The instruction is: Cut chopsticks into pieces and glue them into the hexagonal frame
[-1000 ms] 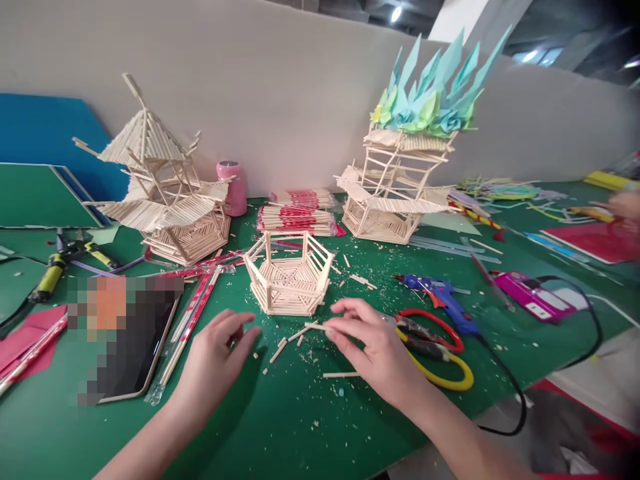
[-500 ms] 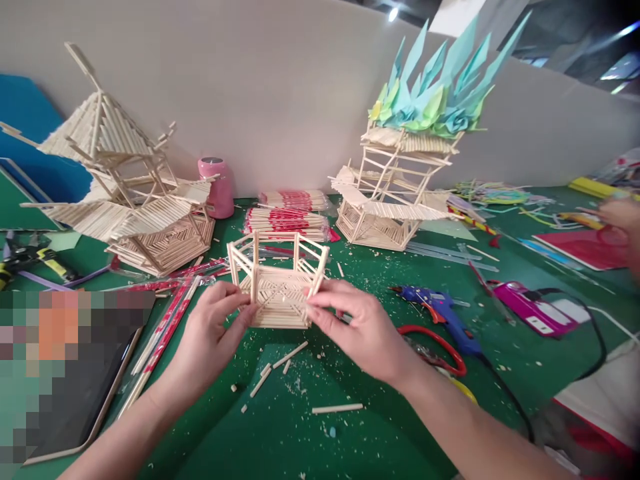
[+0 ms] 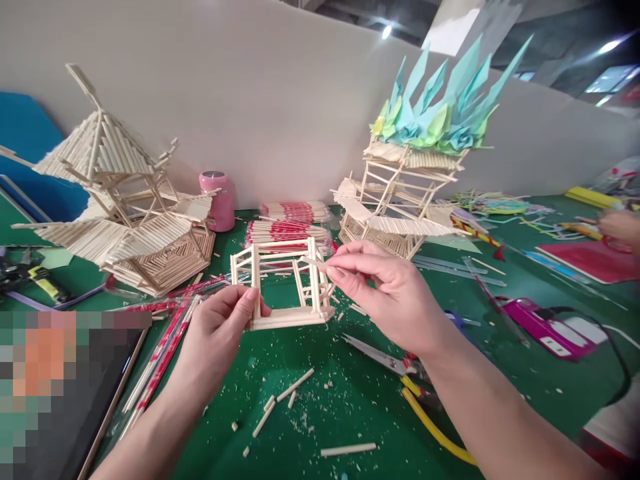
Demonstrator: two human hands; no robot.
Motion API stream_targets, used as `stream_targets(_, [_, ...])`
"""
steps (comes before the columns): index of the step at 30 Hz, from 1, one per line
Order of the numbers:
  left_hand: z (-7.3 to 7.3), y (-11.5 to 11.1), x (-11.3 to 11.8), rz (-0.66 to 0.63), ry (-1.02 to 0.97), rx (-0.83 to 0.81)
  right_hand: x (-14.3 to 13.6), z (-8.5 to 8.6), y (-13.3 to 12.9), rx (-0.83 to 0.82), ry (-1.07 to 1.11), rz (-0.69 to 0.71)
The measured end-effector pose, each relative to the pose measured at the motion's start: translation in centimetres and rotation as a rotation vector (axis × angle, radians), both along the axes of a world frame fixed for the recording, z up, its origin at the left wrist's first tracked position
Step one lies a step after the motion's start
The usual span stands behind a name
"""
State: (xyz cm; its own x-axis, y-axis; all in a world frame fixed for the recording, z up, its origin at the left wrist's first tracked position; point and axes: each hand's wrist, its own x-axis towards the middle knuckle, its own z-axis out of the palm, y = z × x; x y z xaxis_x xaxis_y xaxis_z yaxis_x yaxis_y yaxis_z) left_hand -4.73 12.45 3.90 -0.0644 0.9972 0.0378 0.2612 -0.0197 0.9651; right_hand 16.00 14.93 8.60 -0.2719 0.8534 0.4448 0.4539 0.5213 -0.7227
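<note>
A small open frame of pale wooden sticks (image 3: 287,318) is held up above the green table, tilted so its base shows edge-on. My left hand (image 3: 223,328) grips its lower left corner, thumb on the near post. At the upper right post, my right hand (image 3: 387,288) pinches what looks like a short wooden stick (image 3: 316,263) between thumb and fingers; whether it touches the frame I cannot tell. Scissors (image 3: 375,355) lie open below my right hand. Short cut sticks (image 3: 295,385) and crumbs are scattered beneath the frame.
Stick pavilions stand behind, one roofed (image 3: 125,220) at left, one topped with blue-green paper (image 3: 415,173) at right. Red-wrapped stick bundles (image 3: 287,233) lie between, beside a pink container (image 3: 219,200). At right are a purple power strip (image 3: 545,327) and another person's hand (image 3: 620,223).
The frame has tipped from showing its floor to nearly edge-on. My right hand has left its lower right corner and risen to the upper right post. The scissors have come into view.
</note>
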Motion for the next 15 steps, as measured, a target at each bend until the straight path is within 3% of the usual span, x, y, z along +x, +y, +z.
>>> stream_targets(6, [0.1,-0.3,0.0,-0.039,-0.006,-0.015,-0.7,0.1,-0.9,0.077,-0.151,0.115])
stream_targets(15, [-0.2,-0.5,-0.3,-0.088,-0.096,-0.088,-2.0,-0.5,-1.6,0.321,-0.487,0.098])
